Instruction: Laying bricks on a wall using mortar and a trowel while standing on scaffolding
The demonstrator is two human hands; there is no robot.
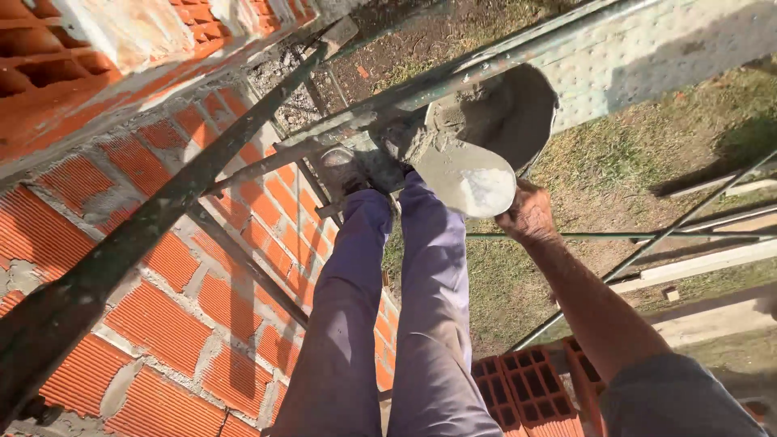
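right hand (528, 212): fingers gripping trowel (465, 174) of mortar | bucket (506, 109) behind | brick wall (162, 267) left

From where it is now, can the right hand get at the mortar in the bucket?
Probably yes: the right hand already holds a loaded trowel at the rim of the bucket, whose top is uncovered, and nothing lies between them.

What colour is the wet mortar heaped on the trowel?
Pale grey mortar, on the trowel held by the right hand; head view shows it best.
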